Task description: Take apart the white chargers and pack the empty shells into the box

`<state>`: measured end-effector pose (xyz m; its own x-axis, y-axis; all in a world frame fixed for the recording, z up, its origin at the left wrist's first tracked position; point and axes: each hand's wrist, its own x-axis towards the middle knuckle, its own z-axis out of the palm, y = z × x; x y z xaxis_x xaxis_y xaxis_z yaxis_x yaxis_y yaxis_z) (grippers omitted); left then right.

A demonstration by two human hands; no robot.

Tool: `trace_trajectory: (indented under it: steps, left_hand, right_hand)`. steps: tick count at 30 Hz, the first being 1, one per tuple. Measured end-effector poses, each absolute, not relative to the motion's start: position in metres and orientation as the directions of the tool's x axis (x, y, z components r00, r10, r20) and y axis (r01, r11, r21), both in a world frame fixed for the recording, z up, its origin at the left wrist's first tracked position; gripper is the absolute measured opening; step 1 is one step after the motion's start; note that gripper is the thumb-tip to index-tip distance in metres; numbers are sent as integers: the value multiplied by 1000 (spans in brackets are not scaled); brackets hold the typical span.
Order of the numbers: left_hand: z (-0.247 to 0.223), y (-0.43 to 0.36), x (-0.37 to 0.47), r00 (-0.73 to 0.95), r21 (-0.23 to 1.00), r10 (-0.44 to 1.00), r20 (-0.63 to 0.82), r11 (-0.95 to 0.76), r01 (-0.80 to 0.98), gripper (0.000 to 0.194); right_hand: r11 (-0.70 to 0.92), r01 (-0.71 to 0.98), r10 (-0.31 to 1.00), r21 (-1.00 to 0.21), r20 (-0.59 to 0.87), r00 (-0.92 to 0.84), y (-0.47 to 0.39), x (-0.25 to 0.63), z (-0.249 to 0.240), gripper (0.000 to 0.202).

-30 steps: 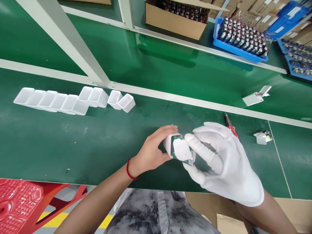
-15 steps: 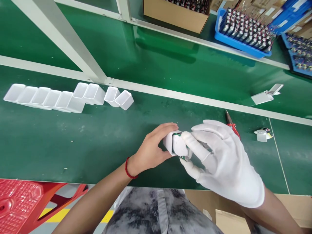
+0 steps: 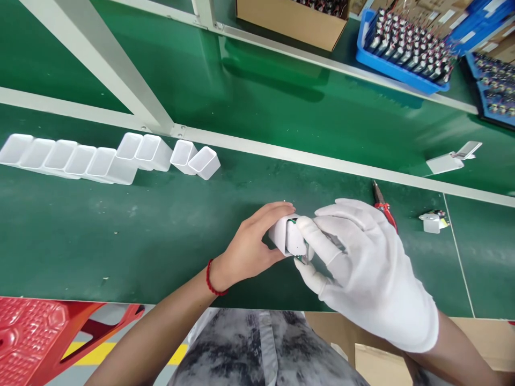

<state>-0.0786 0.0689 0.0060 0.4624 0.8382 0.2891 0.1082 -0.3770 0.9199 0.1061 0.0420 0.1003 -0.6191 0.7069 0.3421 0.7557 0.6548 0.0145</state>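
Observation:
My bare left hand, with a red cord bracelet at the wrist, is wrapped round a white plastic housing above the bench. From the housing's open right end sticks out a white inner module with a green circuit board. In a white glove, my right hand pinches that module between thumb and index finger, its other fingers curled loosely. The module sits partly inside the housing; how deep is hidden. To the right of the glove lie red-handled pliers.
Several empty white housings stand in a row at the back left. A small white part with wires and a white flat piece lie at the right. A blue tray and a cardboard box sit on the shelf. A red stool is at lower left.
The glove and module have shifted slightly left, and less of the module shows outside the housing. The view has shifted a little. Both hands keep their grip.

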Motion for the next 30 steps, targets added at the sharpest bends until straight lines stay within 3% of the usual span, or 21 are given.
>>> trace_trajectory:
  steps: [15,30]
  left_hand:
    - [4,70,-77,464,923,836,292,-373,92,55]
    - [3,69,-74,453,935,845,285,-349,61,56]
  right_hand:
    - [602,798,746,32,332,-577,41,106,99,33]
    - [636,771,733,-40,342,-587,40,109,99,38]
